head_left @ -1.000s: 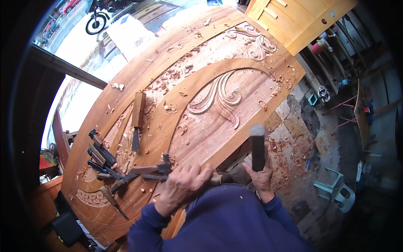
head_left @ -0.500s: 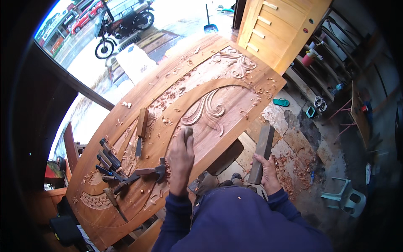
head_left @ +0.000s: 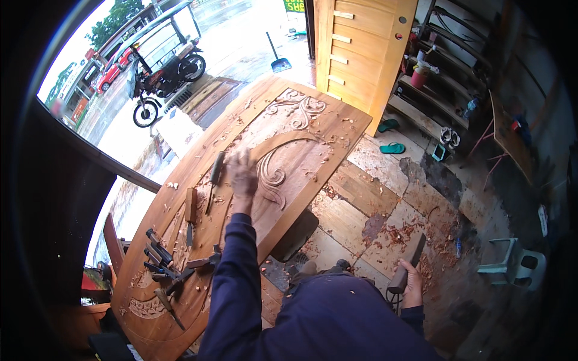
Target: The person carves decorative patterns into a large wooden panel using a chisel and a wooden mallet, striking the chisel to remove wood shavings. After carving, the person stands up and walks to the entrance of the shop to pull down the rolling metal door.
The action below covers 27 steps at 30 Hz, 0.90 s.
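My left hand [head_left: 242, 174] is over the carved wooden panel [head_left: 301, 171], fingers spread and nothing visible in them. Just left of it lies a dark-handled chisel [head_left: 215, 169], its narrow blade toward me. My right hand [head_left: 413, 286], low at the right beside my body, grips a long dark rectangular block [head_left: 408, 265]. Nearer on the panel rest a chisel with a square wooden handle [head_left: 191, 207], a hammer-like tool [head_left: 205, 262] and a cluster of chisels [head_left: 158, 249]. A wooden-handled pointed tool [head_left: 167, 305] lies closest to the near end.
Wood shavings are scattered over the panel and the tiled floor [head_left: 361, 207]. A yellow wooden door [head_left: 355, 54] stands behind, beside shelves [head_left: 442, 78]. Green slippers [head_left: 392, 148] and a pale plastic stool [head_left: 512, 265] are at the right. Outside stands a motorcycle [head_left: 168, 78] with a roofed sidecar.
My left hand has moved up and left, and its fingers have spread. A dark-handled chisel now lies beside it. My right hand has moved right and down with the block.
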### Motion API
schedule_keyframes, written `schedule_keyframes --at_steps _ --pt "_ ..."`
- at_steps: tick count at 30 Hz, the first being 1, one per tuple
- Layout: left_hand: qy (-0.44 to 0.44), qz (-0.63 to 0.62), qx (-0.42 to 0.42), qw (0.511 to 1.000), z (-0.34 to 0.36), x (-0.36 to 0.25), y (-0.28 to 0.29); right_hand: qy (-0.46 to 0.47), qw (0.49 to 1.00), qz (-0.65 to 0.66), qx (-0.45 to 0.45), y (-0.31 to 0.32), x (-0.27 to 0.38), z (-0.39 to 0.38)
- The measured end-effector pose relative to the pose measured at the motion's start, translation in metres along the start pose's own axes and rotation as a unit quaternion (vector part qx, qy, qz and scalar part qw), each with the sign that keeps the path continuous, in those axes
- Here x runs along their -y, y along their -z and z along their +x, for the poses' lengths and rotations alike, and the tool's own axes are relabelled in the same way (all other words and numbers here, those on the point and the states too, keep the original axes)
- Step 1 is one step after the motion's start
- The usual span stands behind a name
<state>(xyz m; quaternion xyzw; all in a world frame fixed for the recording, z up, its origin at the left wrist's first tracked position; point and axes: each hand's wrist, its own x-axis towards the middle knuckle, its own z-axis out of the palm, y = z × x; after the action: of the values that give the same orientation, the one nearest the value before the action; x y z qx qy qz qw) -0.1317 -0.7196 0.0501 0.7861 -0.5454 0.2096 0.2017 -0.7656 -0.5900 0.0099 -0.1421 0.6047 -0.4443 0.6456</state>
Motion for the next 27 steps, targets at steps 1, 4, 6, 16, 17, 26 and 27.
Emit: schedule_keyframes --at_steps 1,4,6,16,17,26,27 --pt "0.023 0.014 0.104 0.994 -0.014 -0.027 -0.015 -0.001 1.000 0.001 -0.012 0.009 0.005 0.001" --pt "0.051 0.010 0.205 0.977 -0.042 -0.088 -0.025 -0.017 0.999 0.025 -0.017 0.040 0.022 0.013" --pt "0.067 0.006 0.200 0.977 -0.060 -0.090 -0.021 -0.043 0.998 0.044 0.005 0.038 0.033 0.013" --pt "0.154 0.047 0.151 0.975 -0.076 -0.135 -0.029 0.027 0.996 -0.040 0.071 -0.027 0.071 0.026" --pt "0.104 0.017 0.151 0.983 -0.087 -0.157 -0.032 0.016 0.996 -0.025 0.083 -0.035 0.073 0.027" --pt "0.034 -0.229 0.061 0.971 0.064 -0.209 -0.069 0.035 0.995 -0.024 0.095 -0.084 0.101 0.064" --pt "0.125 -0.108 0.063 0.984 0.081 -0.193 -0.105 0.049 0.994 -0.040 0.085 -0.096 0.107 0.068"
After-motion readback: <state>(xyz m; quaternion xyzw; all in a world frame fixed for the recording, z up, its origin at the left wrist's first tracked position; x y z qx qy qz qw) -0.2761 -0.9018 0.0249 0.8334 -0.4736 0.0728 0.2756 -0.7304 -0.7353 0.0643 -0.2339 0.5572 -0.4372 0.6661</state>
